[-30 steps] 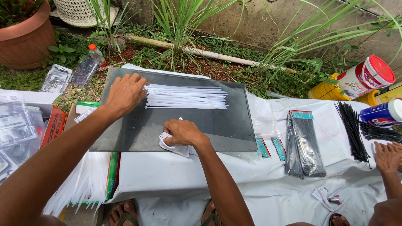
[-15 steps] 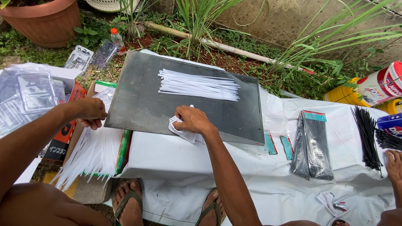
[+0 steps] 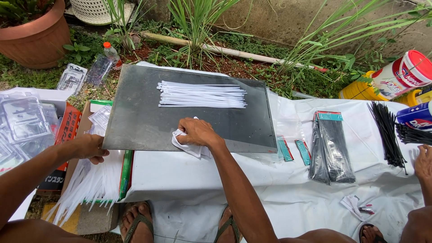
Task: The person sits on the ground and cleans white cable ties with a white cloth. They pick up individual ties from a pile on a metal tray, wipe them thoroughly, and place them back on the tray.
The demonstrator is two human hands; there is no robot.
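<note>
Head view shows both hands at the near edge of a dark grey sheet (image 3: 148,121) that lies on a white-covered tabletop (image 3: 288,189). Right hand (image 3: 197,132) is curled over a crumpled white cloth (image 3: 186,146), pressing it against the sheet's near edge. Left hand (image 3: 90,147) sits at the sheet's near-left corner with fingers bent around a loose spread of white cable ties (image 3: 87,184), which fans out below it toward the person's feet; whether it grips them or only rests on them I cannot tell. One neat bundle of white ties (image 3: 200,94) lies on the sheet straight beyond the right hand, its long axis running left to right, crosswise to the forearm, and the right hand is clearly the nearer of the two. Well to the right of that hand lie two packets of black ties (image 3: 328,146), side by side, and two small teal labels (image 3: 292,150) between them and the sheet. Farther right, loose black ties (image 3: 387,132) lie near another person's hand (image 3: 423,164) at the frame edge. Clear plastic trays (image 3: 22,121) are stacked left of the left hand.
</note>
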